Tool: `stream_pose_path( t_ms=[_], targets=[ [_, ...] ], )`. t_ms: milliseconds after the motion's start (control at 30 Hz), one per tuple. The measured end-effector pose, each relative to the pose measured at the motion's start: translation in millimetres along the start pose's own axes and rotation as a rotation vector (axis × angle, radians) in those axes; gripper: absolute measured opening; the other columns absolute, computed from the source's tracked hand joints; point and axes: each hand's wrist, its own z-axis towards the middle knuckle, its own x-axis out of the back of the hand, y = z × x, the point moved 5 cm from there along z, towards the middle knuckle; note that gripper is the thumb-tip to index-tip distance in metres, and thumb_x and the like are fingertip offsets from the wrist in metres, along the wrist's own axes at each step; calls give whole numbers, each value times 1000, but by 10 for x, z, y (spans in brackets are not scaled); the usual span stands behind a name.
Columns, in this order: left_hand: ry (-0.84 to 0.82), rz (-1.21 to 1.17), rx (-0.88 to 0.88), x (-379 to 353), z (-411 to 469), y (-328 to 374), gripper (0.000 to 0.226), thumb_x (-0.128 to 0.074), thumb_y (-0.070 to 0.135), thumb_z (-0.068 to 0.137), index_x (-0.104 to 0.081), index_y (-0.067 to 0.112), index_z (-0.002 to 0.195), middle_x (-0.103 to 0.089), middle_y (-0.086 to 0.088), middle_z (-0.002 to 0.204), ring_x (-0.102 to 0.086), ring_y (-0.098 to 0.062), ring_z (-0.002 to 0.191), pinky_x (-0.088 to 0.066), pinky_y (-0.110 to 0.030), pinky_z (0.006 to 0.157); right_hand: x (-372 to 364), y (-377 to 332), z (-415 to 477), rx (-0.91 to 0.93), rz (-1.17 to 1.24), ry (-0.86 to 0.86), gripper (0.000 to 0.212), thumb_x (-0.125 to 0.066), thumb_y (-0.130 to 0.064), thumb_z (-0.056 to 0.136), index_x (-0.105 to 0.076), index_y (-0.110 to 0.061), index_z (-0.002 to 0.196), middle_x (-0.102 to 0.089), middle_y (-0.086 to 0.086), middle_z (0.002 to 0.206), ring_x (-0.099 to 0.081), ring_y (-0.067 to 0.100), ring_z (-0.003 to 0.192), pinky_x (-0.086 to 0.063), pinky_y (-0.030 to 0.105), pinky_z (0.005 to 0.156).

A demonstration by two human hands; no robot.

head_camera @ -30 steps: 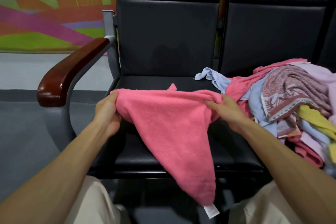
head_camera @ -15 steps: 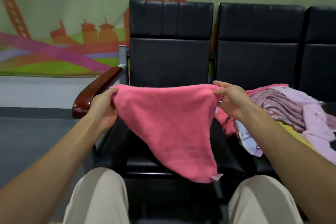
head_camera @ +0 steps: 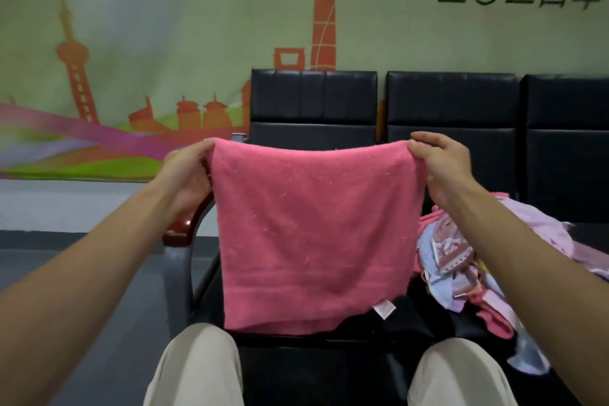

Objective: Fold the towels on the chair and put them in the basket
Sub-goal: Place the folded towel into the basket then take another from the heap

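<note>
one view, worn on the person's head, wide-angle, looking forward and slightly down. it faces the black chair (head_camera: 313,102) and mural wall (head_camera: 164,26) head-on; left hand (head_camera: 188,171) and right hand (head_camera: 441,165), pinching the pink towel (head_camera: 313,224), sit close before the lens.

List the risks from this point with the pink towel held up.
The left hand and right hand pinch only the top corners of the pink towel; a slip would likely drop it.
Its lower edge hangs uneven, so the fold may come out crooked.
Swinging it right could drag the towel pile.
</note>
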Motion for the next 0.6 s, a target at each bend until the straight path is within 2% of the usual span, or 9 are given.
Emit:
stream_pose_path(
  t_ms=[67,167,233,300,400,467,533,600],
  targets=[
    [99,28,-48,30,1,14,9,-57,9,93,-65,5,96,-63,-7,88,-60,-15,77,-51,-28,67,29,-18,9,7,-45,-6,15,-68,-5,85,-71,-12,98,-68,1,90,-62,12,85,-52,24,79],
    [209,308,-163,79,36,45,12,-53,9,98,-63,3,100,-61,-7,91,-56,-14,79,-50,-28,69,75,-43,27,79,-181,2,18,-68,-13,87,-73,-10,104,-71,4,99,-62,13,94,-48,25,80],
    [253,410,-204,129,87,69,22,-56,8,96,-56,0,116,-59,-11,104,-55,-17,84,-49,-31,69,96,-30,36,106,-240,12,22,-68,-17,88,-73,-9,108,-71,3,103,-62,12,96,-47,24,79],
    [227,442,-175,138,116,81,36,-59,4,93,-51,3,128,-55,-14,114,-55,-22,97,-50,-34,74,96,8,27,57,-271,-15,24,-67,-12,88,-71,-6,111,-69,5,105,-61,14,98,-48,24,80],
    [159,408,-111,107,126,56,32,-59,-4,89,-61,0,120,-61,-12,108,-58,-20,98,-53,-31,77,49,119,16,-102,-208,-134,35,-59,8,87,-64,1,120,-65,16,113,-59,19,97,-50,23,79],
    [151,344,-98,105,119,28,18,-68,1,84,-69,-1,102,-66,-10,95,-61,-17,88,-56,-26,68,26,191,-6,-196,-188,-189,46,-49,19,85,-61,1,125,-62,14,119,-58,20,104,-51,23,84],
    [146,362,-90,133,133,-19,10,-74,6,80,-70,4,90,-67,-7,85,-61,-16,79,-54,-21,60,25,254,2,-233,-155,-184,51,-46,22,81,-63,-2,123,-63,12,123,-59,22,110,-51,26,90],
    [124,405,-80,150,157,-73,17,-72,3,81,-70,1,98,-67,-6,86,-61,-14,74,-51,-14,52,51,276,8,-210,-130,-114,44,-53,17,80,-68,-5,116,-68,11,114,-63,20,102,-52,28,88]
  ],
)
